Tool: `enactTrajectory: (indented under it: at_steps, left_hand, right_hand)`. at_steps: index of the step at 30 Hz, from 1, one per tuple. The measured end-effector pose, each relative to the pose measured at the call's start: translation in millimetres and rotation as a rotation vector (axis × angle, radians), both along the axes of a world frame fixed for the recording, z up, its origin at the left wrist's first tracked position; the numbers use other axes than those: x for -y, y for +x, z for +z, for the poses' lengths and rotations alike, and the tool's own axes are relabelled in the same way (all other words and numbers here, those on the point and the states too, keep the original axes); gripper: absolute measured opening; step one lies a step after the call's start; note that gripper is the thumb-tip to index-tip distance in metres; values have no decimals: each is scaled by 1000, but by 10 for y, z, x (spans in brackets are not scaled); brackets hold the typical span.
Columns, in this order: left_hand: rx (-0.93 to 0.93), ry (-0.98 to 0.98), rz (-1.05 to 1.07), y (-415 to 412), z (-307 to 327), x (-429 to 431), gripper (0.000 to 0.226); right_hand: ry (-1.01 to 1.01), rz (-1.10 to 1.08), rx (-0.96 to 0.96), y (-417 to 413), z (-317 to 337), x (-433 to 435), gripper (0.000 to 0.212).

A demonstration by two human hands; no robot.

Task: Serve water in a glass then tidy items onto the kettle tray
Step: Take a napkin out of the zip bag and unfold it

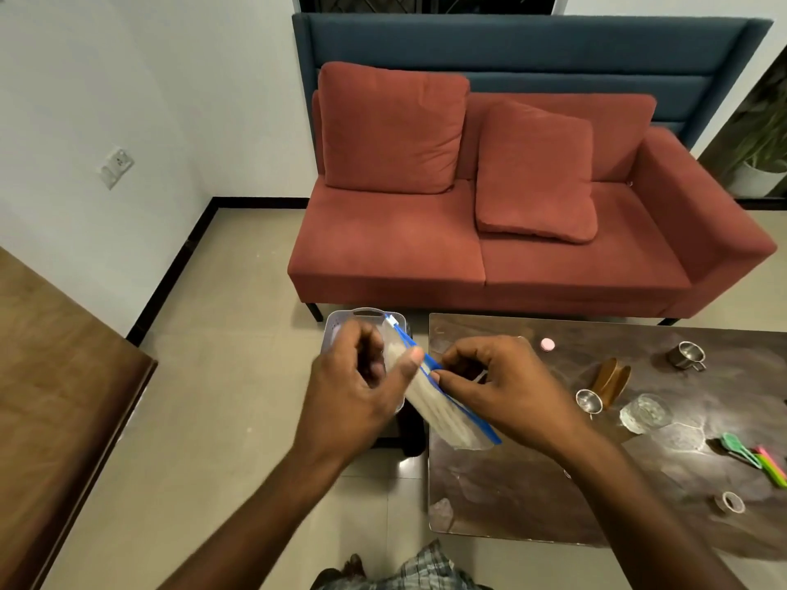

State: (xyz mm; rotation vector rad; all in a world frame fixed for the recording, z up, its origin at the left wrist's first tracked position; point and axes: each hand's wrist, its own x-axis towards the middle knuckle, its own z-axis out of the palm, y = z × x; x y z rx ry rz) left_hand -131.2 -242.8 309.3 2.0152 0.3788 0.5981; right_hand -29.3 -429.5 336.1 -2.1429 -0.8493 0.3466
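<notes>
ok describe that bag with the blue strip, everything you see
The bag is translucent plastic, whitish inside, with a blue zip strip along one edge and a white tab at the far end. It is held slanted in the air beside the table. The left hand grips its far part; the right hand pinches the strip.

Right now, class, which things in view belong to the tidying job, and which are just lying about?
Job: zip bag, pinched by left hand and right hand; grey basket; glass; steel cup.
Lying about: red sofa; cushion; wall socket; potted plant.
</notes>
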Motion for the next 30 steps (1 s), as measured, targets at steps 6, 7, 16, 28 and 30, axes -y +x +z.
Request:
enactTrajectory:
  at_steps: [6,7,16,28,30]
  left_hand:
    - [-148,-240,-13,70,-134,293,34]
    - [-149,-229,-11,83,-135,291,31]
    - [-169,-182,-25,114,-102,177,20]
    - [-156,-77,-132,214,-15,242,21]
    - [-170,-88,-136,222,-14,246,20]
  right_hand:
    - [2,-40,6,-36,-94,51,4]
    - [1,-54,-3,-40,-106,76,3]
    - [-95,-179,118,26,-51,239,20]
    - [-426,32,224,51,30,-34,29]
    - [-452,45,187,45,11,-78,30]
